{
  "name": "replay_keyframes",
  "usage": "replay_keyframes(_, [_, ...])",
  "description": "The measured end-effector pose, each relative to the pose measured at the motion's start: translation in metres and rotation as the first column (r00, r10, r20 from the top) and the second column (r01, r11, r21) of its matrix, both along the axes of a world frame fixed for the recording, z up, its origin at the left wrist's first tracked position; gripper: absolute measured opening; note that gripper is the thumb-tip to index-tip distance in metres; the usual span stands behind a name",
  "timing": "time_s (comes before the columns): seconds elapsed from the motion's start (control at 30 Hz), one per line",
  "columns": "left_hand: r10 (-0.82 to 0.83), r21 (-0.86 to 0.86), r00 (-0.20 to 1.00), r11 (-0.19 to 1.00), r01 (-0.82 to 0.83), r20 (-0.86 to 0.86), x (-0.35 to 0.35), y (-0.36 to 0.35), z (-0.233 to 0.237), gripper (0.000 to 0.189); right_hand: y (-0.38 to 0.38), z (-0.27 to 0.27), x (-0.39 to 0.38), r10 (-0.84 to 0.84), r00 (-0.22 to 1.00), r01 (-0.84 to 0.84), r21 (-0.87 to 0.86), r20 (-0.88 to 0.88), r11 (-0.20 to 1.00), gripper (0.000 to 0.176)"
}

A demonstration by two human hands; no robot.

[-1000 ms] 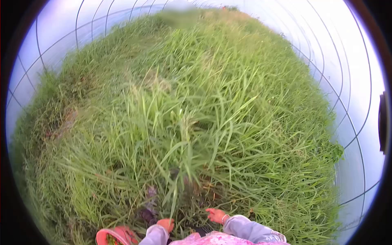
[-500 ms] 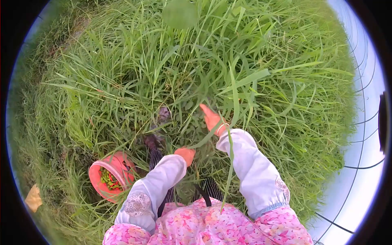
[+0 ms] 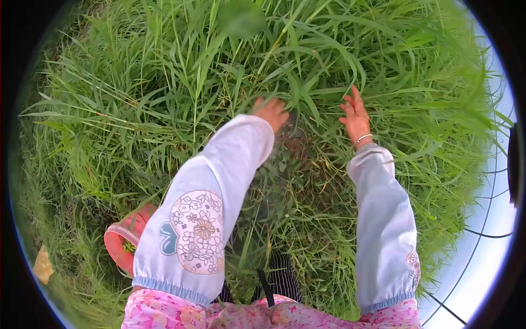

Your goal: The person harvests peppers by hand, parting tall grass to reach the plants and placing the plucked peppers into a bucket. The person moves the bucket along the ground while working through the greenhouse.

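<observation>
My left hand (image 3: 272,115) reaches into the tall grass (image 3: 219,77) in the middle of the view. Its fingers look loosely apart, slightly blurred, with nothing visible in them. To the right, my right hand (image 3: 356,119) is open with the fingers spread, touching or close beside long grass blades. A thin bracelet (image 3: 363,139) circles that wrist. Between the hands lies a parted patch with low leafy plants (image 3: 274,186) and brownish stems. Pale oversleeves cover both forearms.
A pink bucket (image 3: 116,247) lies tilted at lower left, partly hidden by my left sleeve; a little green content shows inside. Beyond it is a dry tan leaf (image 3: 43,266). White sheeting (image 3: 482,236) with dark lines curves along the right side.
Both hands have moved forward and farther apart, my right hand also to the right. The long blade that crossed in front of my hands is gone from there. My left sleeve now covers part of the bucket.
</observation>
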State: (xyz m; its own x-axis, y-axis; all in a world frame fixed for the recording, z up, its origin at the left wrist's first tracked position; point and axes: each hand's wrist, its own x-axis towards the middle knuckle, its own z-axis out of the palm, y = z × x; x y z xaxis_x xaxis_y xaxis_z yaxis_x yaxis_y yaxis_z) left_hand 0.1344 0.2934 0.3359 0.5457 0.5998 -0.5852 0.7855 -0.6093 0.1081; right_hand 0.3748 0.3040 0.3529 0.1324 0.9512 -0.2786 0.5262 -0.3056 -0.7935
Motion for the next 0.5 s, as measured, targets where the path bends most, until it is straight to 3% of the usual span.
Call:
replay_keyframes(0.03, [0.123, 0.013, 0.992, 0.992, -0.123, 0.014, -0.02, 0.016, -0.027, 0.068, -0.002, -0.008, 0.011, -0.008, 1.0, 0.009, -0.005, 0.025, 1.0, 0.05])
replay_keyframes(0.07, [0.099, 0.119, 0.977, 0.99, -0.077, -0.19, -0.043, 0.033, -0.042, 0.06, -0.005, -0.017, 0.023, -0.017, 0.999, 0.018, -0.012, 0.049, 1.0, 0.05])
replay_keyframes(0.13, [0.101, 0.291, 0.818, 0.953, 0.083, -0.566, -0.097, 0.056, -0.06, 0.049, -0.015, -0.052, 0.055, -0.038, 0.986, 0.033, 0.032, 0.163, 0.999, 0.05])
replay_keyframes(0.2, [0.288, 0.391, 0.845, 0.915, -0.104, -0.45, -0.172, 0.058, -0.083, 0.054, -0.027, -0.095, 0.093, -0.066, 0.959, 0.046, 0.078, 0.277, 0.996, 0.05])
replay_keyframes(0.23, [0.381, 0.431, 0.841, 0.879, -0.201, -0.384, -0.207, 0.06, -0.09, 0.056, -0.032, -0.103, 0.099, -0.137, 0.966, 0.133, 0.03, 0.22, 0.991, 0.05])
replay_keyframes(0.33, [0.574, 0.387, 0.697, 0.814, -0.432, -0.43, -0.3, 0.049, -0.116, 0.053, -0.057, -0.119, 0.106, -0.296, 0.946, 0.307, -0.069, 0.135, 0.949, 0.046])
replay_keyframes(0.37, [0.513, 0.458, 0.764, 0.829, -0.321, -0.393, -0.35, 0.041, -0.152, 0.056, -0.063, -0.122, 0.106, -0.357, 0.933, 0.359, -0.058, 0.052, 0.931, 0.044])
replay_keyframes(0.43, [0.474, 0.434, 0.757, 0.857, -0.278, -0.45, -0.359, 0.024, -0.14, 0.058, -0.071, -0.121, 0.099, -0.453, 0.883, 0.451, -0.042, -0.121, 0.892, 0.04])
replay_keyframes(0.47, [0.465, 0.417, 0.757, 0.865, -0.278, -0.459, -0.368, 0.02, -0.139, 0.06, -0.074, -0.116, 0.091, -0.506, 0.85, 0.506, -0.041, -0.149, 0.862, 0.032])
replay_keyframes(0.5, [0.459, 0.4, 0.756, 0.872, -0.282, -0.467, -0.376, 0.018, -0.14, 0.062, -0.079, -0.108, 0.081, -0.441, 0.894, 0.44, -0.035, -0.082, 0.898, 0.03])
